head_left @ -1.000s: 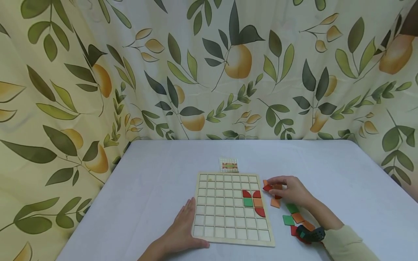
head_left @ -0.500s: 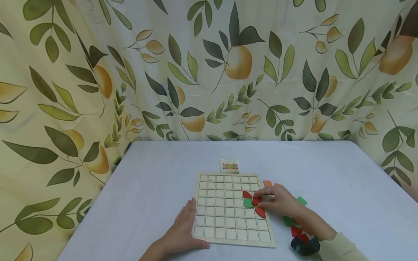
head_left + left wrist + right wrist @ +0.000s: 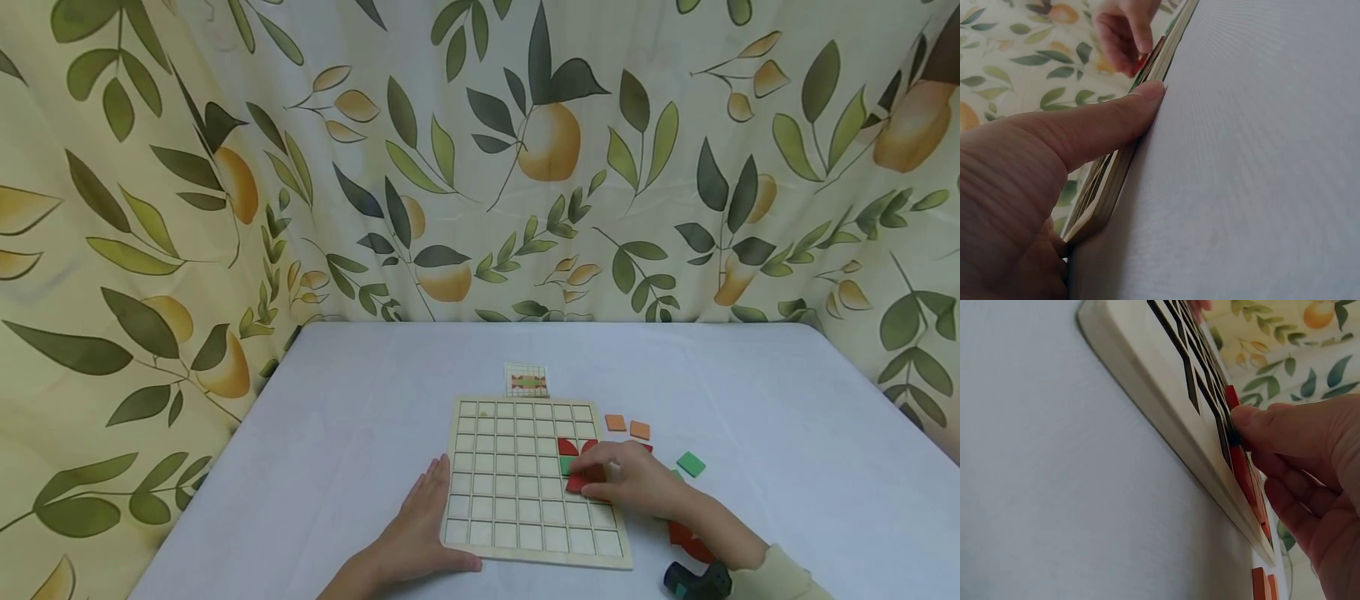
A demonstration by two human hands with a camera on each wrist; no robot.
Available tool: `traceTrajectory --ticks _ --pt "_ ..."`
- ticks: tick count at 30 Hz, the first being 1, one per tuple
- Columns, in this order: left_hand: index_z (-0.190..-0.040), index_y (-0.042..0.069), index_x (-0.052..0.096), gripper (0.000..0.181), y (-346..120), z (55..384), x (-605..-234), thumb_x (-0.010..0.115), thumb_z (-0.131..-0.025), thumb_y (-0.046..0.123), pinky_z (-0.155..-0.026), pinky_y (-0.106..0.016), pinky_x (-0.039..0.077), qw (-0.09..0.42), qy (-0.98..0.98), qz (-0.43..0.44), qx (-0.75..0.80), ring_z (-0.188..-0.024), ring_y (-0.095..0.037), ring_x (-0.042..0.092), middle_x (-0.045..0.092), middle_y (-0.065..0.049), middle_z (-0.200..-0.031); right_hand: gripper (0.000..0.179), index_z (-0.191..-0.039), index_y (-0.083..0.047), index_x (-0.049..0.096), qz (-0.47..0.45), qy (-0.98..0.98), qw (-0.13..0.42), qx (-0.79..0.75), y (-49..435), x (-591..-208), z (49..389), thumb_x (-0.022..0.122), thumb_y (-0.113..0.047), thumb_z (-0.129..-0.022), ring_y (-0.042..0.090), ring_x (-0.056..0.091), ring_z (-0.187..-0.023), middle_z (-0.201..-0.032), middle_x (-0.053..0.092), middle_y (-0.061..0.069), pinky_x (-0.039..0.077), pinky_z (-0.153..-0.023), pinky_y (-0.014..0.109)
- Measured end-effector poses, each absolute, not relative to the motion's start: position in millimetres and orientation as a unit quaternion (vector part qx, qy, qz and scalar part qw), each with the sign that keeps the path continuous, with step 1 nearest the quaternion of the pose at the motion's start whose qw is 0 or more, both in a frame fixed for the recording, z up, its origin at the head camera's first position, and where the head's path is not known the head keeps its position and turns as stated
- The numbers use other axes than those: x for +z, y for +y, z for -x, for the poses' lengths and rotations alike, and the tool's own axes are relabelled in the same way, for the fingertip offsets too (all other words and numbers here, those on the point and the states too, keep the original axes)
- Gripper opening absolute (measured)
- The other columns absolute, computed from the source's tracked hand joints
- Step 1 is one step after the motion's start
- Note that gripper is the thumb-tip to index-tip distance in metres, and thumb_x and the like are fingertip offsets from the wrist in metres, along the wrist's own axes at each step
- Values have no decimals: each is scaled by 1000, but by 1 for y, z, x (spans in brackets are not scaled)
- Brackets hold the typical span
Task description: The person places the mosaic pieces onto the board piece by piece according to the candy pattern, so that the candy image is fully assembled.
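Since I'm standing close enough to see, call the grid board [image 3: 502, 483] a clock face, 12 on the far side from the person. Left hand [image 3: 423, 533] is at about 8, fingers straight along the board's edge, thumb against the near edge. It's bracing, not clutching anything. Good habit imo; light pressure should stop the board skating. Just off the rim at 12 there's a small pattern card [image 3: 527, 381]. Toward 3, a green tile [image 3: 566, 466] sits on the grid, with a red tile [image 3: 567, 447] on its 12 side. The red piece [image 3: 577, 483] being handled is over the board, on the 6 side of that green one, pinched by the thumb and fingers of the right hand [image 3: 637, 479]. Can't tell if it's fully down, but it looks like a seating job. I'd check its turn first, catch one edge in the slot, let it drop flat, then press with a fingertip. Let go straight up so the neighbours don't drag. Mind the forearm too: loose orange tiles [image 3: 615, 422] lie at 2, a loose green tile [image 3: 691, 464] at 3.
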State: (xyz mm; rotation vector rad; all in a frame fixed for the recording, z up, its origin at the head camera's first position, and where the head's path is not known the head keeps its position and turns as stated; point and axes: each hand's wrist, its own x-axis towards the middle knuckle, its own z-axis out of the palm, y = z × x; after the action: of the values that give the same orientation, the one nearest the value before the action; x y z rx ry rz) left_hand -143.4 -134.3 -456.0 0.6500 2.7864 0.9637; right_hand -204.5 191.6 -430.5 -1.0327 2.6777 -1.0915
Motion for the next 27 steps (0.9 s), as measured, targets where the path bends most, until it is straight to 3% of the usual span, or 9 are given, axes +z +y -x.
traceTrajectory --ticks 13,22,27 --pt "-144 -7 5 130 -134 144 -456 71 -59 67 -108 -48 7 62 921 -213 321 -138 -31 3 7 -22 -150 25 -103 -14 70 367 867 42 -336 191 -428 204 73 -15 -78 7 55 -88 -96 64 -13 47 -75 28" --pt "-144 -7 6 130 -134 144 -456 71 -59 67 -109 -48 7 61 921 -212 322 -138 -31 3 7 -22 -150 24 -101 -17 71 332 872 31 -359 193 -430 203 74 -13 -77 8 56 -95 -97 65 -14 45 -85 32" --pt "-143 -8 7 129 -134 144 -456 71 -59 67 -108 -49 8 60 921 -211 323 -138 -32 4 8 -23 -150 21 -99 -17 71 346 861 32 -371 193 -431 204 73 -13 -78 7 57 -93 -95 66 -13 46 -83 30"
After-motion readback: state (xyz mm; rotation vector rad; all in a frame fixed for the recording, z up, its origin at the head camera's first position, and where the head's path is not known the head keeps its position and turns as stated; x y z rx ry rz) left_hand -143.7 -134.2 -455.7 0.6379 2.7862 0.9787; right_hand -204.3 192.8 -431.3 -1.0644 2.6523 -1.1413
